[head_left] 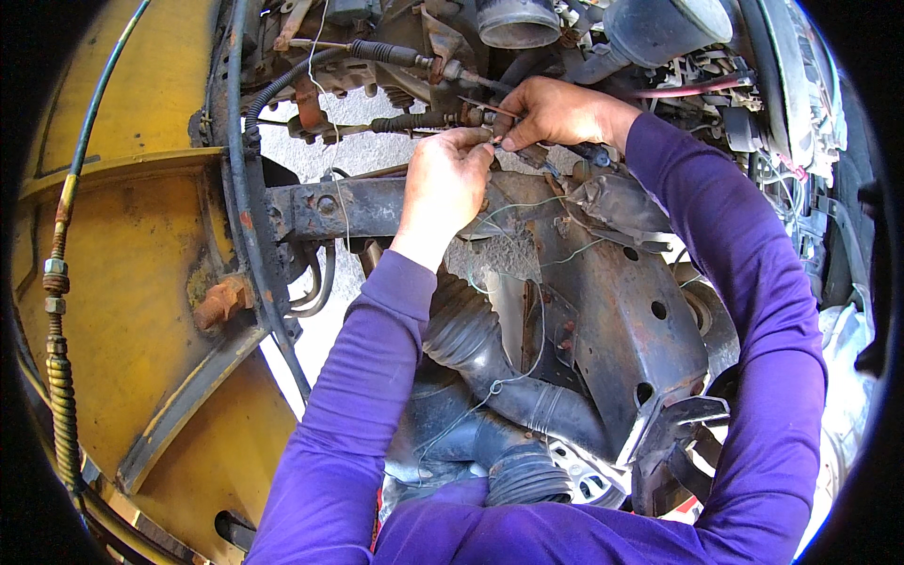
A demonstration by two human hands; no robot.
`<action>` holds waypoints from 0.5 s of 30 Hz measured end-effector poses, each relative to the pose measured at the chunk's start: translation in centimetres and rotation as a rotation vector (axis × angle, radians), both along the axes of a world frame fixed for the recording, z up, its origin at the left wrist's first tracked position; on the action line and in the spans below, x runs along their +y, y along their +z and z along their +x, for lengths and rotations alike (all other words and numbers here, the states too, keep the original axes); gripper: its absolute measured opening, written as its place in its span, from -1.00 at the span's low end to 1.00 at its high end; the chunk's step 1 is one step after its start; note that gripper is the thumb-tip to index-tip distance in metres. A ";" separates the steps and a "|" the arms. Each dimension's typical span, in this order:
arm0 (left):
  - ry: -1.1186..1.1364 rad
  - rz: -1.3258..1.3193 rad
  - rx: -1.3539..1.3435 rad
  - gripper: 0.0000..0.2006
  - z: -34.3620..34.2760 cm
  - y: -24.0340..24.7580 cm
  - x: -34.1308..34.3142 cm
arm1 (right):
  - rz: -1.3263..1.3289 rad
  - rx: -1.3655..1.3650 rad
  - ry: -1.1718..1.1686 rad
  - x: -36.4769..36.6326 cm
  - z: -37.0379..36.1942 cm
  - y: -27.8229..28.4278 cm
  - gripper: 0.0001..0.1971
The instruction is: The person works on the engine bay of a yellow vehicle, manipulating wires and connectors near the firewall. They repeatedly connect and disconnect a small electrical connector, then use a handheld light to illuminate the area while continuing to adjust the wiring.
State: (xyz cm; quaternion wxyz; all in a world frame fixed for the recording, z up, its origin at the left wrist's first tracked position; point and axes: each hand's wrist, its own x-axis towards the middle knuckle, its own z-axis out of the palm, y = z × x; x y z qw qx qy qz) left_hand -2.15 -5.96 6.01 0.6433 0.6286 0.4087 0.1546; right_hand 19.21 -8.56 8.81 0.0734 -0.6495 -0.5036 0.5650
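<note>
My left hand (443,184) and my right hand (557,113) meet above a dark steel frame rail (358,207). Both have thumb and fingers pinched together, fingertips nearly touching. What lies between them is too small and covered to make out. A thin pointed brownish strip (485,105) sticks out by my right fingers. Just beyond the hands, a linkage cable with a ribbed black boot (410,122) ends close to my left fingers. Below my right wrist sits a dark connector (593,153). Thin green wire (541,320) hangs in loose loops beneath the hands.
A yellow metal panel (122,311) with a rusty bolt (222,301) fills the left side. Ribbed black hoses (466,330) and a rusty bracket plate (621,320) lie below. Grey cylindrical housings (664,28) stand at the top, with dense wiring on the right.
</note>
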 end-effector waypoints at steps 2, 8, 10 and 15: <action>-0.006 -0.031 0.017 -0.75 0.1 0.1 0.2 | -0.003 0.001 -0.003 0.0 -0.1 -0.1 -0.74; 0.049 0.113 0.074 -0.76 0.4 0.4 -0.7 | 0.017 -0.013 -0.019 -0.1 -0.1 -0.3 -0.74; 0.043 0.104 0.039 -0.74 0.2 -0.4 -0.6 | 0.026 -0.012 -0.012 0.1 -0.2 -0.1 -0.75; -0.001 -0.065 0.044 -0.73 0.3 0.1 0.3 | 0.025 -0.022 -0.019 0.1 -0.2 0.2 -0.75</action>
